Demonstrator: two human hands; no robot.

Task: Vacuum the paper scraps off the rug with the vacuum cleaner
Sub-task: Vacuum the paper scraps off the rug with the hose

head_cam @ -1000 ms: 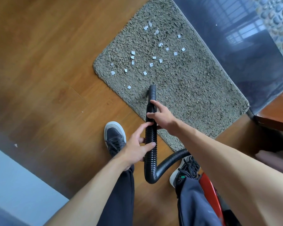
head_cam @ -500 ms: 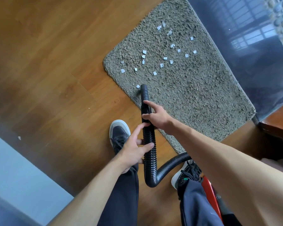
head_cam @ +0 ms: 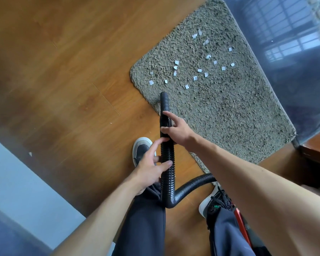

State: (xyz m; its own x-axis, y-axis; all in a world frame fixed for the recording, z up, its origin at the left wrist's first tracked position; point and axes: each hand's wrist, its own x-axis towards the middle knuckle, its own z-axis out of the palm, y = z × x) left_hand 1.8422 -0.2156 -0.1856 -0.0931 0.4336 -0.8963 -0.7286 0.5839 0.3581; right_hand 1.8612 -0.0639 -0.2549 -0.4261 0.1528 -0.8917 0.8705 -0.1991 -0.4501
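Nozzle (head_cam: 164, 100) sits on the lower-left edge of the rug (head_cam: 238, 117), at centre frame. The hose (head_cam: 168, 157) runs almost straight up-frame, with the mouth at the top end. Lower down it loops right toward the bottom right of the frame.

Paper scraps (head_cam: 199, 70) are all past the mouth, up-frame and mostly to the right, in a band that slants toward the rug's top corner. The closest one (head_cam: 187, 87) is near the tip, up and right of it, not touching. A few lie up-left near the rug's left edge.

Right hand (head_cam: 175, 131) is the nearer one to the nozzle. Its fingers are wrapped round the hose just behind the smooth end, so it does the steering. Left hand (head_cam: 150, 167) is lower on the hose, thumb and fingers loosely round it, index nearly straight, acting as support only.

Judgement: next move is to push along the hose axis with a slight swing right, so the mouth meets the closest scrap first.
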